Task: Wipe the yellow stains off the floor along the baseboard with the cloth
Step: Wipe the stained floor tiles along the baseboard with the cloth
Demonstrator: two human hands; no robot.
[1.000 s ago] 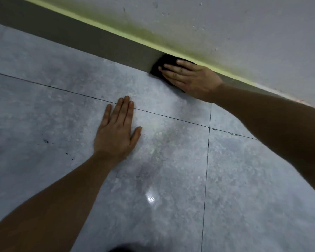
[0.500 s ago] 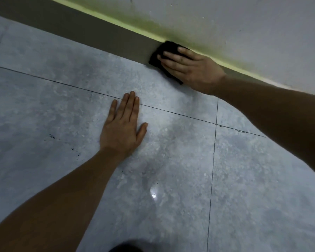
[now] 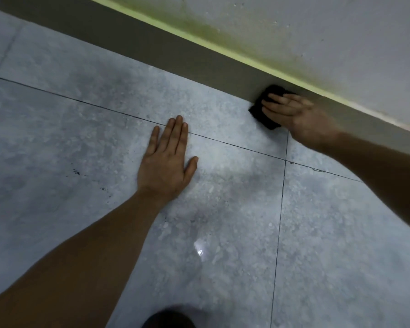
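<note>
Head view of a wiping stroke at the wall edge: the right hand (image 3: 301, 117), blurred by motion, lies with fingers nearly straight and close together on a small dark cloth (image 3: 262, 111), pressing it flat rather than clutching it; the cloth sits where the grey tiled floor (image 3: 223, 233) meets the dark baseboard (image 3: 152, 46), its far part riding up against the baseboard and its near corner on the tile. The left hand (image 3: 166, 166) is spread flat, palm down, on the floor well apart from the cloth, holding nothing and apparently bracing the body. The yellow-green staining (image 3: 223, 36) that is plainly visible runs along the top edge of the baseboard and spreads up the wall (image 3: 341, 24); whether any yellow remains on the tile itself cannot be told in this light. Likely failures, as judged from this pose: with only flat fingers on top, the cloth may slide out or bunch under the palm on a fast stroke; pressure may fall on the baseboard face rather than the floor seam, leaving residue in the corner; a loaded cloth may smear colour onto clean tile; and the bracing hand could slip on the glossy, reflective tile. The cloth appears as a folded pad whose long axis runs roughly from the baseboard down toward the tile, across the wall line, with the fingers pointing left along the baseboard
</note>
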